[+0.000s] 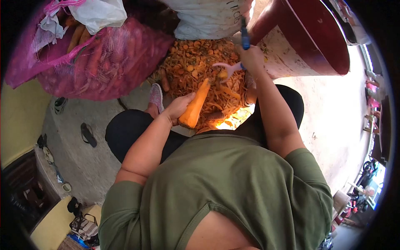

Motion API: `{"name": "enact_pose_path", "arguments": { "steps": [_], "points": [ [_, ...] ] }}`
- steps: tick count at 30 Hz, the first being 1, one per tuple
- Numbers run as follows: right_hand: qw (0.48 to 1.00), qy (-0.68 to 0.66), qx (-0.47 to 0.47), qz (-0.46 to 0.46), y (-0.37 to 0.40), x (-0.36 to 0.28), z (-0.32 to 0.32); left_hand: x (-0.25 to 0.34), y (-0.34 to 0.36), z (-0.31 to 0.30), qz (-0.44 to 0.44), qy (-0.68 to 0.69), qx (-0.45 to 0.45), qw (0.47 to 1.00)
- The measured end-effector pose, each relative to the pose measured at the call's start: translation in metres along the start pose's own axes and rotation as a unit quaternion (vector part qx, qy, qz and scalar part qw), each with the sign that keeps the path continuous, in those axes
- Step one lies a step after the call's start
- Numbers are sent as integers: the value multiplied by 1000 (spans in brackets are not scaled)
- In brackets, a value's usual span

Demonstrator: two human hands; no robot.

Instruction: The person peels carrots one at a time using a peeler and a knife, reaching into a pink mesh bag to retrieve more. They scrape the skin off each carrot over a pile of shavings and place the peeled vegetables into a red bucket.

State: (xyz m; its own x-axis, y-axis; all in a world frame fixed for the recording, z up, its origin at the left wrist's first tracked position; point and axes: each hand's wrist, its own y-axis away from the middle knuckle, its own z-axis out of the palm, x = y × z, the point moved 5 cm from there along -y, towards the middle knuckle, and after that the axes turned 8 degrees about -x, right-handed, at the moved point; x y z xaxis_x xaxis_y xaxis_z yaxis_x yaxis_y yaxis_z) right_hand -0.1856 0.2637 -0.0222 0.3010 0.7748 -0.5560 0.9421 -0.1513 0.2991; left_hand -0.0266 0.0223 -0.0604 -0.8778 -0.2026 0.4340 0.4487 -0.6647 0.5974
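Observation:
My left hand is wrapped round the thick end of a peeled orange carrot, whose narrow tip points up and away from me. My right hand is closed on a peeler with a pale head and a blue handle part; a dark and blue handle also sticks up out of that fist. The peeler's head is beyond the carrot's tip, apart from it. Beneath both hands lies a heap of orange peelings with cut round slices and a few unpeeled carrots among them.
A pink mesh sack full of carrots stands at the upper left. At the top is a white sack; a large red bucket leans at the upper right. A dark sandal lies on the floor at the left.

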Motion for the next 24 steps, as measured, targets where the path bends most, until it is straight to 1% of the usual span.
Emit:
{"name": "enact_pose_path", "arguments": {
  "steps": [2, 3, 4, 6, 7, 8, 10, 14, 15, 16, 18, 19, 22, 23, 24],
  "points": [
    [997, -48, -63, -16, 25, -25, 15, 5, 2, 3, 1, -22, 18, 1000],
    [996, 18, -86, -24, 39, -40, 19, 9, 4, 9, 6, -45, 25, 999],
    [997, 16, -79, -21, 36, -36, 21, 12, 5, 11, 12, -68, 33, 997],
    [998, 10, -65, -13, 21, -18, 31, 10, 4, 10, 24, -68, 3, 997],
    [1000, 19, -18, -9, 14, -12, 25, 10, 3, 9, 31, -70, -12, 997],
    [1000, 10, -24, -7, 10, -6, 23, 9, 3, 8, 25, -78, -13, 997],
    [999, -9, -38, -2, 12, -13, 8, 7, 5, 6, 13, -93, -16, 995],
    [996, 65, -65, -21, 27, -30, 25, 9, 4, 11, 28, -176, -29, 984],
    [999, 28, -29, 3, 14, -13, 22, 10, 5, 12, 35, -185, -35, 981],
    [999, 17, -32, 11, 8, -5, 17, 12, 6, 13, 43, -196, -42, 979],
    [999, -8, -35, 27, 1, 0, 4, 10, 7, 11, 36, -180, -40, 982],
    [997, -65, -41, 32, 10, -5, 6, 9, 7, 11, 33, -170, -40, 984],
    [996, 67, -41, -28, 15, -17, 28, 10, 5, 12, 28, -180, -48, 982],
    [999, -12, -50, -1, 15, -10, 23, 9, 7, 13, 29, -161, -49, 985],
    [999, -12, -37, 7, 11, -4, 20, 13, 9, 15, 31, -145, -50, 988]
  ]
}}
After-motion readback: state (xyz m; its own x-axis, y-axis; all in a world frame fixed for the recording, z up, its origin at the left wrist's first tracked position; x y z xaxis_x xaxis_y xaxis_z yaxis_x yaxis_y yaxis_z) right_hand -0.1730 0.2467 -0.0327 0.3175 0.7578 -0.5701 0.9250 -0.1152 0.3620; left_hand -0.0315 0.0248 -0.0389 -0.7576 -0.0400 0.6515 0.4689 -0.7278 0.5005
